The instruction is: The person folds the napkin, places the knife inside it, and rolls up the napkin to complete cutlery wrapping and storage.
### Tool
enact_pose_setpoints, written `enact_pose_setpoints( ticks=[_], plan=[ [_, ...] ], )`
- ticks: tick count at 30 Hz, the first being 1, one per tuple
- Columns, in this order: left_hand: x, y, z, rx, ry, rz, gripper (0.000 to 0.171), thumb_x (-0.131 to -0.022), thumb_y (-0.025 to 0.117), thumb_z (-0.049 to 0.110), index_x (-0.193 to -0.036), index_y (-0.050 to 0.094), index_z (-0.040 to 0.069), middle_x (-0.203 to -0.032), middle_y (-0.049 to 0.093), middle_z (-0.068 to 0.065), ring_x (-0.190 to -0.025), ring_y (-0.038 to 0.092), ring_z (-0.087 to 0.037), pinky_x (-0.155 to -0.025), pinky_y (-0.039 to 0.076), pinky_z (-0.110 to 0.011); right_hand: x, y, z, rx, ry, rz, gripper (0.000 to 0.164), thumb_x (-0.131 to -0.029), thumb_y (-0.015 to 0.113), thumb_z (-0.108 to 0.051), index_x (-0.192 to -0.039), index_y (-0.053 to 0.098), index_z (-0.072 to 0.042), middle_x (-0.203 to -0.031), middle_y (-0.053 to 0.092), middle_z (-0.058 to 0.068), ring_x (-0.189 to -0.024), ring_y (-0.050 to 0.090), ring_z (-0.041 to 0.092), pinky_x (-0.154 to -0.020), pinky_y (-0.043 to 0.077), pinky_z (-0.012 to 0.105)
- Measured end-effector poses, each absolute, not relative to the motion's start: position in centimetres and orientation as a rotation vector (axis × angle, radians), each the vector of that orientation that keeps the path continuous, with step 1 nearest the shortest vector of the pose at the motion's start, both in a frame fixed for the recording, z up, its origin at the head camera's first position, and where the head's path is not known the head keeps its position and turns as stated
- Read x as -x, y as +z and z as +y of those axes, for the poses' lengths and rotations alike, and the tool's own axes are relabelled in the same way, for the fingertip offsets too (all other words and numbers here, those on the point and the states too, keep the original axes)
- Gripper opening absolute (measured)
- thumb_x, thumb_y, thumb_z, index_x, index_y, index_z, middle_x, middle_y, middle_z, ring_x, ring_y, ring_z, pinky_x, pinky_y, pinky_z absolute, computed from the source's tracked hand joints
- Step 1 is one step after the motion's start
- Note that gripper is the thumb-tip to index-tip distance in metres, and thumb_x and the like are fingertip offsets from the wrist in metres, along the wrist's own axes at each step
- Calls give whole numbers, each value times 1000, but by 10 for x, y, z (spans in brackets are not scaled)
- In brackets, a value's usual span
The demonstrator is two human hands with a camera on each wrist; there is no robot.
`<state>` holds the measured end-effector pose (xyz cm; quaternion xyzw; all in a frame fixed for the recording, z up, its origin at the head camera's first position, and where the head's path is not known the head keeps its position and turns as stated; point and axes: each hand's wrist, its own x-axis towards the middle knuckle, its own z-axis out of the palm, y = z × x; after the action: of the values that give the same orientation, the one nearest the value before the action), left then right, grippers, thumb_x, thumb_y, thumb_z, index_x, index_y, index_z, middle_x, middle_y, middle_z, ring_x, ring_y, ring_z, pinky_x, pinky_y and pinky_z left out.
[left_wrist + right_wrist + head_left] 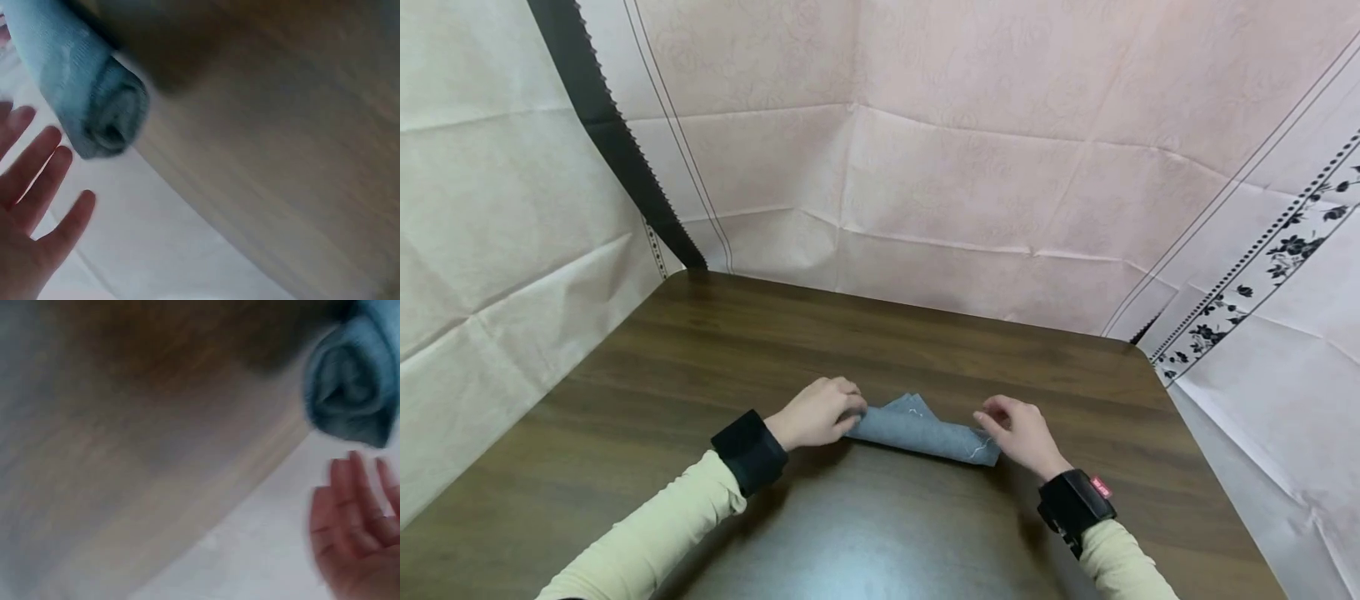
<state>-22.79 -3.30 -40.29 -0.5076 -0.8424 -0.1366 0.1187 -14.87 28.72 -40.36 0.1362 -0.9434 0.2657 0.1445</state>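
A rolled piece of blue-grey cloth (910, 433) lies crosswise on the table, with a pointed flap sticking up behind the roll and pale thread along its right end. My left hand (822, 412) is at its left end, fingertips right at the cloth. At the opposite end is my right hand (1022, 435), its fingers loosely bent beside the edge. In the left wrist view, the spiral end of the roll (115, 122) shows above the spread fingers (40, 187). The right wrist view shows the other coiled end (350, 387), just above relaxed fingers (359, 500).
The dark wooden table (850, 350) has rounded far corners. Pale patterned sheeting (955, 183) hangs behind it and at both sides, with a black strip (625, 158) at the left. Black bands (749, 452) are on both wrists.
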Motion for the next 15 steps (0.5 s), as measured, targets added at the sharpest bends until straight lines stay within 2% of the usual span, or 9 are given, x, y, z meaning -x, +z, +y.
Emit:
enact_pose_setpoints(
  ticks=[2, 4, 7, 11, 15],
  plan=[
    [221, -403, -30, 1511, -313, -2490, 28, -81, 68, 20, -105, 65, 6, -101, 60, -8, -93, 56, -22, -76, 45, -39, 140, -403, 283, -580, 649, -2676, 13, -82, 68, -17, -89, 65, -6, -83, 63, 0, -76, 58, 14, -64, 47, 32],
    [218, -406, -28, 1508, -220, -2529, 40, -78, 72, 23, -111, 61, 5, -105, 57, -9, -97, 55, -23, -77, 45, -40, 132, -404, 278, -715, 484, -2661, 20, -77, 73, -20, -90, 65, -7, -88, 62, 2, -81, 58, 16, -68, 48, 34],
    [219, -411, -23, 1487, -130, -2545, 49, -72, 76, 19, -115, 56, 5, -106, 55, -9, -97, 53, -24, -75, 45, -39, 128, -408, 272, -758, 275, -2673, 33, -69, 78, -23, -94, 64, -7, -94, 61, 4, -88, 55, 19, -72, 47, 36],
    [228, -417, -18, 1477, -157, -2547, 42, -70, 72, 2, -109, 55, 5, -98, 55, -8, -89, 53, -24, -71, 46, -34, 134, -415, 267, -714, 140, -2669, 37, -66, 80, -18, -96, 60, -8, -93, 60, 4, -86, 54, 20, -70, 45, 38],
    [238, -414, -21, 1547, -394, -2672, 39, -73, 67, -3, -109, 55, 5, -101, 57, -9, -92, 55, -24, -77, 45, -34, 140, -413, 269, -744, 229, -2699, 32, -69, 77, -12, -94, 58, -10, -89, 60, 1, -82, 54, 18, -68, 44, 37]
  ],
)
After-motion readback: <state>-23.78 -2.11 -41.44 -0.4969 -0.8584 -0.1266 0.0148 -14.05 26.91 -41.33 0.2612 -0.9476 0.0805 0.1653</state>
